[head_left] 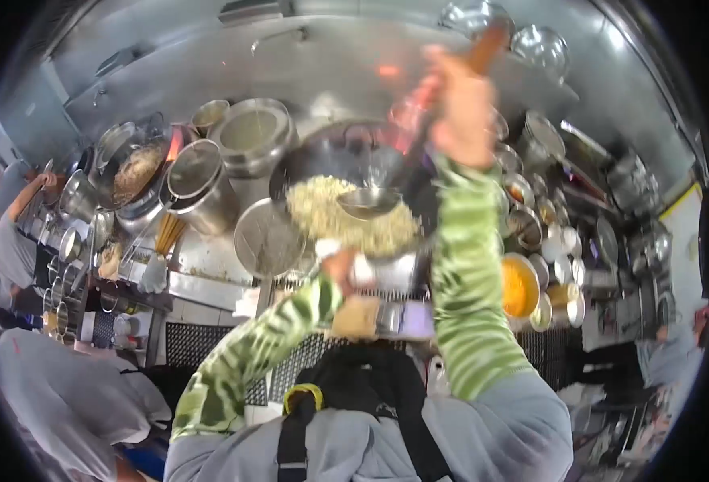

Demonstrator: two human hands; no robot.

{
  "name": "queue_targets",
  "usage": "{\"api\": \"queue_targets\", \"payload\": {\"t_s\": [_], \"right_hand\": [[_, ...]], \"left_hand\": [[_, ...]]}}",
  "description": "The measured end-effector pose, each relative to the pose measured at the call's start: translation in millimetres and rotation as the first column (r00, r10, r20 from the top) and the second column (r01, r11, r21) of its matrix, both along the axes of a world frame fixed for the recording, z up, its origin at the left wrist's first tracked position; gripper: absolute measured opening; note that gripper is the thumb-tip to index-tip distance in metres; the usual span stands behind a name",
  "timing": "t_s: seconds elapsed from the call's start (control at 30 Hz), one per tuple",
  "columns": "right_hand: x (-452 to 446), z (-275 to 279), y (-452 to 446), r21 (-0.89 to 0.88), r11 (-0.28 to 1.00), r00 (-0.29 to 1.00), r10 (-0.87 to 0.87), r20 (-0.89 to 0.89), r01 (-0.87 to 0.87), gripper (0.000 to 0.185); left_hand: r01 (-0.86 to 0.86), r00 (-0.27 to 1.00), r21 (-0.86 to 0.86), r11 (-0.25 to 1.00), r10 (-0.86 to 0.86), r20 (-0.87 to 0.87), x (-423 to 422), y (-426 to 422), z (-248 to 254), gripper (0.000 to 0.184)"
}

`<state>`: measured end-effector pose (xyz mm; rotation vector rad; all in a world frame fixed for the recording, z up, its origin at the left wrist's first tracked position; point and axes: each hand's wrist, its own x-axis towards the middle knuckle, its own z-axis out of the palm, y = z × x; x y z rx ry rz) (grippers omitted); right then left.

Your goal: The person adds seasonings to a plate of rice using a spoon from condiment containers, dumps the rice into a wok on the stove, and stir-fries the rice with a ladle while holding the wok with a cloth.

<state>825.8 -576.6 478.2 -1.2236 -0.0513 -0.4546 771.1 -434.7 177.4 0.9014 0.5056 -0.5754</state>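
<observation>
A large dark wok point(294, 165) sits in front of me, with a heap of pale yellow fried rice point(322, 201) in it. My right hand point(463, 112), blurred by motion, is raised beyond the wok's right side and closed round the wooden handle point(487, 50) of a ladle. The bowl of that ladle point(370, 203) rests over the rice. At the wok's near rim, my left hand point(342, 271) is closed on a white cloth point(391, 271) against the edge. Its fingertips are partly hidden.
Left of the wok stand a round strainer point(269, 238), a tall steel pot point(210, 189) and a wide pot point(254, 136). To the right are a bowl of orange liquid point(519, 287) and several seasoning containers. Co-workers point(73, 394) stand at left; another point(668, 353) is at far right.
</observation>
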Motion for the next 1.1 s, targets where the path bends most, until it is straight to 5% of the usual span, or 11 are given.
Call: {"api": "queue_targets", "payload": {"t_s": [0.03, 0.1, 0.2, 0.27, 0.33, 0.47, 0.57, 0.67, 0.77, 0.93, 1.1], "right_hand": [[-10, -18, 17, -0.561, 0.814, 0.97, -0.231, -0.08, 0.148, 0.024], [82, -102, 36, -0.241, 0.926, 0.957, -0.279, 0.078, 0.289, 0.02], [71, -26, -9, -0.023, 0.998, 0.986, 0.063, 0.156, -0.06, 0.018], [63, -12, -10, -0.244, 0.903, 0.87, -0.222, 0.439, 0.354, 0.014], [28, -25, 20, -0.353, 0.636, 0.697, -0.435, 0.57, 0.686, 0.015], [58, -92, 32, -0.239, 0.843, 0.853, -0.39, 0.347, 0.482, 0.019], [40, -24, -8, -0.099, 0.957, 0.962, -0.272, 0.033, 0.274, 0.018], [-19, 24, 7, 0.023, 0.984, 0.964, -0.177, 0.2, 0.176, 0.021], [-8, -30, 50, -0.335, 0.686, 0.741, -0.458, 0.492, 0.646, 0.022], [60, -32, 1, -0.291, 0.906, 0.946, -0.324, -0.014, 0.306, 0.017], [-8, 1, 31, -0.183, 0.952, 0.963, -0.218, 0.16, 0.246, 0.017]], "left_hand": [[-0.054, 0.996, -0.02, 0.998, 0.053, -0.066, 10, -1, 21, 0.012], [-0.059, 0.998, 0.012, 0.998, 0.059, 0.028, -6, 1, -1, 0.02], [0.109, 0.993, -0.163, 0.981, -0.099, 0.067, -81, 25, -26, 0.034], [0.323, 0.662, 0.506, 0.8, -0.573, 0.484, -54, 43, -18, 0.026], [0.226, 0.434, 0.649, 0.726, -0.672, 0.6, -31, 39, -11, 0.019], [-0.074, 0.997, 0.076, 0.994, 0.074, 0.01, -27, -1, -22, 0.016], [0.011, 0.996, -0.094, 0.995, -0.02, -0.088, -80, 14, -38, 0.019], [0.118, 0.983, -0.237, 0.964, -0.147, -0.107, -74, 24, 17, 0.023], [-0.002, 0.992, -0.154, 0.988, -0.017, -0.126, -1, 5, 32, 0.018], [-0.026, 0.996, -0.082, 0.996, 0.019, -0.088, -66, 2, -63, 0.033], [-0.035, 0.989, -0.131, 0.991, 0.015, -0.15, -34, 0, 47, 0.013]]}}
